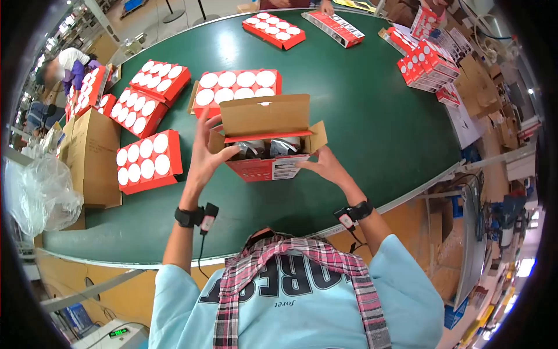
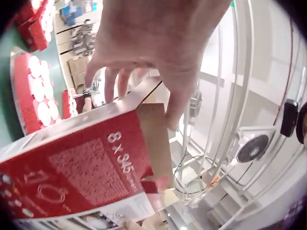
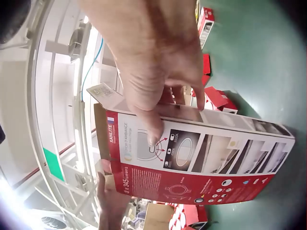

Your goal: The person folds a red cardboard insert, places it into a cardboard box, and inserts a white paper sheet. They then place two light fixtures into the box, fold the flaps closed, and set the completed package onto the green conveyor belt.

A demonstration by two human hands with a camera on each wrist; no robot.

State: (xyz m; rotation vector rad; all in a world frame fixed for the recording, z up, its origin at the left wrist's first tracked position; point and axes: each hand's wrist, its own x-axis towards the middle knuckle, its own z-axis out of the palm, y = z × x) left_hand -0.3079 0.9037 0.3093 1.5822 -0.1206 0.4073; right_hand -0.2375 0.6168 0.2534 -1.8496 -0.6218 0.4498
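A red-and-white carton (image 1: pixel 256 168) with raised brown flaps (image 1: pixel 265 114) stands open at the top in front of the person. Inside are dark items in shiny wrapping (image 1: pixel 285 146). My left hand (image 1: pixel 204 154) spreads around the carton's left end, fingers extended, thumb close to the open rim and side flap. From the right, my right hand (image 1: pixel 329 168) grips the carton; in the right wrist view its thumb (image 3: pixel 152 132) presses the printed face while the fingers lie over the narrow side. Lamp pictures and "XANLITE" show on that face.
Red cartons with white discs lie on the green table (image 1: pixel 372 116), one (image 1: pixel 238 84) right behind the open carton, another (image 1: pixel 149 161) at left. A brown carton (image 1: pixel 90 157) and clear plastic bags (image 1: pixel 43 195) stand at the left edge. Stacked red boxes (image 1: pixel 427 65) sit at far right.
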